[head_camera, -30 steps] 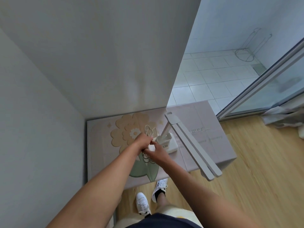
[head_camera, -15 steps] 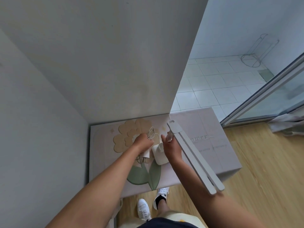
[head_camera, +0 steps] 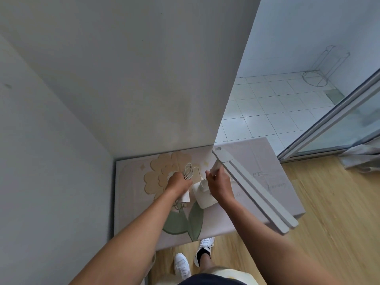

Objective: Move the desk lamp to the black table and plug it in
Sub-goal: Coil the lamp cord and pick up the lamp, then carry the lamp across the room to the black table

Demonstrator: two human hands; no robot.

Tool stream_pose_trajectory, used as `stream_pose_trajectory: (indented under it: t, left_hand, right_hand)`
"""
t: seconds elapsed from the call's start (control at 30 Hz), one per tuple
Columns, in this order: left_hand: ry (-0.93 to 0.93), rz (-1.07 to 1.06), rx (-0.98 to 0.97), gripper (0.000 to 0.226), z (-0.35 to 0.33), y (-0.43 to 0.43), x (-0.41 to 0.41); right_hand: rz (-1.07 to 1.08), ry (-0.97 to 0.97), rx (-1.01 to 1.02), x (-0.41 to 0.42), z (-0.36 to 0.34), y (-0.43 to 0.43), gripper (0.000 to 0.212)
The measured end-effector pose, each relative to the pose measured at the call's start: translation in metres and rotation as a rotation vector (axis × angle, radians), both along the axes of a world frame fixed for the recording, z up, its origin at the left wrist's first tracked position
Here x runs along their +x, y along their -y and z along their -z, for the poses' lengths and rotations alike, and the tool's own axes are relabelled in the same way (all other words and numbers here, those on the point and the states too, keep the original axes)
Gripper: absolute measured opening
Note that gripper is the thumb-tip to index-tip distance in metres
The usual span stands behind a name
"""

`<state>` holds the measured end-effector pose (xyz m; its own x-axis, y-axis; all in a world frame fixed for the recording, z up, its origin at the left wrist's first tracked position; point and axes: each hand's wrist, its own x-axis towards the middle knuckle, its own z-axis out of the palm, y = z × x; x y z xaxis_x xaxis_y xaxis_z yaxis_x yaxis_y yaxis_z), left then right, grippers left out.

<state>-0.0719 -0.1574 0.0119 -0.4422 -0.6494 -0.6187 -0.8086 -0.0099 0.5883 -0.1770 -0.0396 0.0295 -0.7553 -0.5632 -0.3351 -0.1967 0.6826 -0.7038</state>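
head view | we look steeply down from above, close over the flowered tabletop (head_camera: 131,204) | wall corner far-left

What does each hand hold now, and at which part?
The left hand holds the lamp's coiled cord and white plug, gripped around the bundle. The right hand grips the desk lamp by its upright stem.

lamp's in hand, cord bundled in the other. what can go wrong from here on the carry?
1. The lamp head juts far out to the right, past the table's edge; it could clip the wall corner on a turn.
2. The right hand grips only the lamp's stem, so the base may swing.
3. The left hand holds the cord in loose loops with the plug adapter; one may slip and snag.
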Motion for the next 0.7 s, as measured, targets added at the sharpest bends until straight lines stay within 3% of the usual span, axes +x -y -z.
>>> stream_pose_trajectory:
  t: [0.17,0.27,0.53,0.7]
  left_hand:
    - [-0.064,-0.139,0.042,0.011,0.000,0.005,0.001]
    - [-0.141,-0.260,0.095,0.006,-0.004,0.006,-0.003]
    - [-0.336,-0.458,0.186,0.017,-0.023,0.010,-0.013]
    - [-0.518,-0.442,0.397,0.021,-0.030,0.012,-0.007]
  right_hand:
    - [-0.066,-0.051,-0.043,-0.020,-0.027,0.006,0.023]
    - [-0.100,-0.081,-0.061,-0.035,-0.047,0.011,0.030]
    - [-0.195,-0.157,-0.183,-0.056,-0.102,0.024,0.023]
    - [-0.269,-0.173,-0.202,-0.054,-0.116,0.030,0.019]
